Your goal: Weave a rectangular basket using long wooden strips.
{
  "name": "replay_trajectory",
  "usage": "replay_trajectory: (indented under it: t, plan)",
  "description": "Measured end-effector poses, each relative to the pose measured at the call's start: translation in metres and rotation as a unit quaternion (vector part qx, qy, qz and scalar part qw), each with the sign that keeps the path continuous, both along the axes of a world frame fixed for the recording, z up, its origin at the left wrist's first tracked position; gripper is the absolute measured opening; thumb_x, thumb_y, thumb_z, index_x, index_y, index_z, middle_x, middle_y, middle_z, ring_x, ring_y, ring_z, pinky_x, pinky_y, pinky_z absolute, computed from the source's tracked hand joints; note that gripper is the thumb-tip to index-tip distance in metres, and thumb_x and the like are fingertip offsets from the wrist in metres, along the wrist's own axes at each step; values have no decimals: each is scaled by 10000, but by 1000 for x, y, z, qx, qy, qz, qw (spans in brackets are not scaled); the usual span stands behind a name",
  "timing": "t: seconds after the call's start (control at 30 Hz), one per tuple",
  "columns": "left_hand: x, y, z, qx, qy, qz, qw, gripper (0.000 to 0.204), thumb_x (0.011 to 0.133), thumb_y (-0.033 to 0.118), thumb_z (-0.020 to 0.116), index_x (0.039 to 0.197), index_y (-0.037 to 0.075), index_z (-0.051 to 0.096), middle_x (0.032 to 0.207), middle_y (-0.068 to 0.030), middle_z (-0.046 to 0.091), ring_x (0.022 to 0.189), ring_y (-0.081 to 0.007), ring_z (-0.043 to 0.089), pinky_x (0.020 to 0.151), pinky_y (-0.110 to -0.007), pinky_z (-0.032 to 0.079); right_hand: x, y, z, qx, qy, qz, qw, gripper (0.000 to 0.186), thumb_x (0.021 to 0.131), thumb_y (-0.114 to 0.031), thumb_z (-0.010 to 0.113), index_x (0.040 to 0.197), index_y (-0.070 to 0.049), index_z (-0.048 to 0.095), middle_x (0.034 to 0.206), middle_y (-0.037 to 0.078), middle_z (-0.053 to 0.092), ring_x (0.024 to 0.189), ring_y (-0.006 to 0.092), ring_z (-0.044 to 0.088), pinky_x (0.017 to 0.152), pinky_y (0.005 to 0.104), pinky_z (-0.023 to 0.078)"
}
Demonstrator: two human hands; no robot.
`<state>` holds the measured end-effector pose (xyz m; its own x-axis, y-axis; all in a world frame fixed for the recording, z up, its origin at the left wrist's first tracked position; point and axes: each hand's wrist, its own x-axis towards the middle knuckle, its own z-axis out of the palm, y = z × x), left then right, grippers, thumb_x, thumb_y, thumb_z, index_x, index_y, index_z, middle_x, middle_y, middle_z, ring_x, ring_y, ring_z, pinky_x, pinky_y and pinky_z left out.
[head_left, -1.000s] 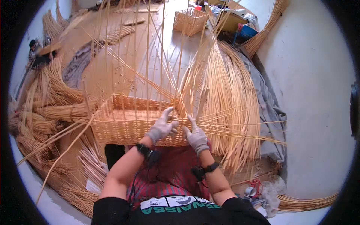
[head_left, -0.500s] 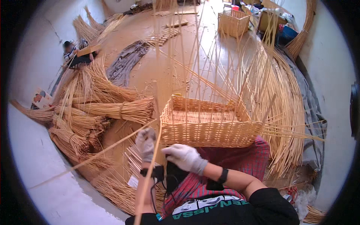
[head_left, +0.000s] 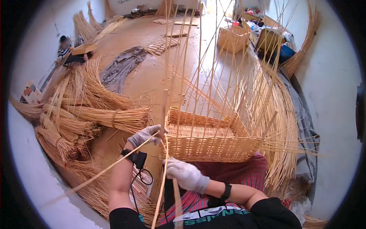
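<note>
The basket (head_left: pixel 211 139) sits at the centre, a shallow rectangular wicker tray on the person's lap, resting on a red checked cloth (head_left: pixel 244 171). Its woven bottom shows bare; nothing lies in it. Thin stakes (head_left: pixel 198 68) rise from its rim and fan out toward 12 and 1 o'clock. Its long axis runs from 9 to 3 o'clock, with the near wall facing the person at 6.

The left hand (head_left: pixel 146 135), gloved, is at the basket's 9 o'clock corner, fingers closed around a rod (head_left: pixel 110 168). That rod runs long and straight from the hand down toward 8 o'clock, its far end blurred near the floor. An upright stake (head_left: pixel 165 110) stands touching the same corner, just above the hand.

The right hand (head_left: pixel 185 173), also gloved, lies just below the basket's near wall at 7 o'clock, fingers curled shut on pale rods (head_left: pixel 163 191) that drop toward 6 o'clock past the person's chest.

Tied bundles (head_left: pixel 95 114) of willow lie at 9 o'clock, butts pointing toward the basket. Loose willow (head_left: pixel 282 126) curves along 3 o'clock. A second basket (head_left: pixel 232 38) stands at 1 o'clock, its contents too small to tell. Another person (head_left: pixel 66 49) sits at 10 o'clock.
</note>
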<state>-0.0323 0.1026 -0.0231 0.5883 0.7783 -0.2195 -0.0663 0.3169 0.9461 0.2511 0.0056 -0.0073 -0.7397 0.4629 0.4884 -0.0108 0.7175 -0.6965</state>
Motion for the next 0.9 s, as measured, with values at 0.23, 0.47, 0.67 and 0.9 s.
replay_trajectory:
  t: [0.23, 0.47, 0.67, 0.9]
  plan:
    - [43, -27, -22, 98, 118, 259, 954, 311, 795, 150, 849, 1012, 99, 631, 913, 38, 596, 823, -79, 570, 745, -259, 500, 94, 57, -62, -614, 284, -378, 632, 191, 1029, -203, 587, 1138, -52, 631, 1006, 46, 696, 933, 163, 678, 810, 303, 569]
    - [64, -28, -37, 129, 193, 378, 896, 276, 773, 152, 818, 956, 67, 630, 923, -22, 548, 853, -122, 566, 768, -291, 508, -3, 134, -9, -335, 327, -188, 864, 430, 914, 78, 511, 1309, -83, 563, 1291, 135, 599, 1210, 260, 588, 1032, 373, 493]
    - [76, -27, -42, 105, 55, 402, 908, 168, 827, 125, 754, 864, 82, 597, 745, 32, 547, 704, -74, 531, 638, -263, 467, -62, 242, 42, 116, 74, -415, 899, 833, 906, 23, 554, 1610, -227, 185, 1489, 208, 490, 1213, 366, 607, 914, 443, 531]
    - [86, -29, -43, 76, 5, 460, 885, 179, 807, 19, 713, 931, 91, 605, 789, 40, 544, 679, -81, 530, 627, -249, 474, 84, 82, -20, -501, 187, -367, 761, 324, 1055, -241, 514, 1355, -134, 458, 995, 83, 703, 733, 149, 689, 477, 233, 488]
